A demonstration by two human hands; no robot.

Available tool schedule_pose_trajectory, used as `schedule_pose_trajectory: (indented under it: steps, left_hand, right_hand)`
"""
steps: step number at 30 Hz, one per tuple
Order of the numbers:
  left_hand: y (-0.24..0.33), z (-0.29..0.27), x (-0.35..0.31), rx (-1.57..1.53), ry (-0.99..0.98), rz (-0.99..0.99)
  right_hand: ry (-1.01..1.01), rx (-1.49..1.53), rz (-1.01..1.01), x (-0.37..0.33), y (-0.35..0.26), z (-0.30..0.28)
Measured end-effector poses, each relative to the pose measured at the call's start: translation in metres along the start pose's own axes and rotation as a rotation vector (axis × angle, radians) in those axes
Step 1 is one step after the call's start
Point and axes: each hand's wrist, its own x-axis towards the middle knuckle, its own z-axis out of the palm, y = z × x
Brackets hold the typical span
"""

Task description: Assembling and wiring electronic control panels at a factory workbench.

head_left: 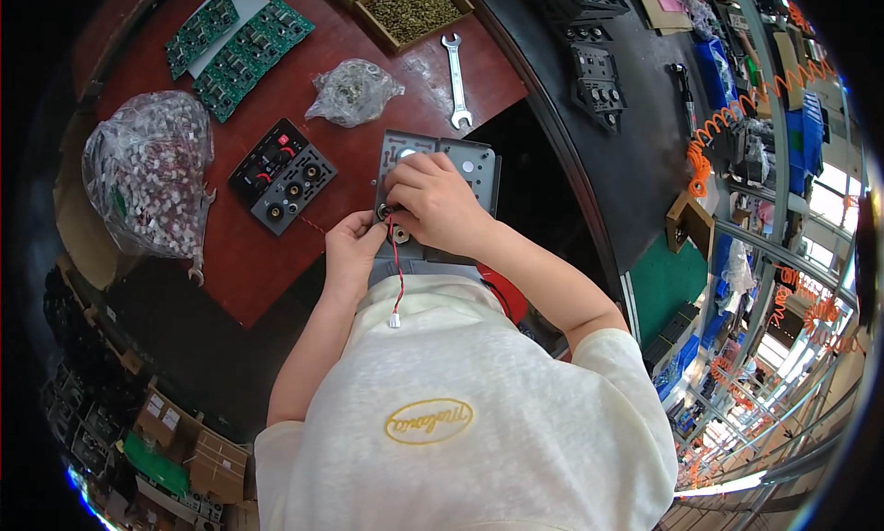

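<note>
Close in front of my body is a grey metal panel point(473, 170) with round holes and bent edges. My left hand point(352, 247) pinches at its left edge, beside a round fitting. Across the panel reaches my right hand point(431, 199), fingers curled down near that same fitting; its fingertips are partly hidden. From between my hands a twisted red and black wire point(400, 278) hangs down, ending in a white connector point(395, 320) over my shirt. A brass-coloured hex nut point(401, 235) shows on the panel beneath my right hand.
On the red tabletop lie a black-and-grey control panel point(284, 175), a bag of white connectors point(147, 176), a small clear bag point(352, 93), green circuit boards point(250, 58), a wrench point(456, 81) and a box of brass parts point(412, 11). Other panels point(599, 81) stand on the dark bench rightward.
</note>
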Motion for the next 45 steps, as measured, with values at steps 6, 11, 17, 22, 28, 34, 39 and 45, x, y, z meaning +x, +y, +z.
schedule_pose_trajectory:
  steps: [6, 11, 17, 22, 28, 34, 39, 45]
  left_hand:
    - [-0.001, -0.005, 0.000, 0.019, 0.057, -0.011]
    - [0.001, -0.005, 0.004, -0.011, 0.089, -0.032]
    - [-0.002, -0.005, 0.001, -0.012, 0.179, -0.005]
    - [-0.005, 0.009, 0.004, -0.090, 0.169, -0.006]
    - [-0.008, 0.020, 0.007, -0.100, 0.171, 0.011]
    - [-0.009, 0.030, 0.008, -0.053, 0.182, 0.050]
    - [-0.015, 0.038, 0.011, -0.062, 0.176, 0.056]
    - [-0.016, 0.039, 0.012, -0.045, 0.169, -0.003]
  right_hand:
    - [0.302, 0.279, 0.098, 0.011, 0.035, -0.025]
    - [0.331, 0.178, 0.687, 0.024, 0.166, 0.001]
    - [0.118, 0.278, -0.059, 0.053, 0.079, -0.028]
    - [-0.214, 0.299, -0.301, 0.040, 0.046, -0.004]
    - [-0.182, 0.192, -0.342, 0.037, 0.047, -0.004]
    - [-0.159, 0.123, -0.315, 0.031, 0.050, -0.009]
    - [-0.168, 0.079, -0.332, 0.028, 0.050, -0.017]
    - [-0.211, 0.025, -0.317, 0.025, 0.057, -0.016]
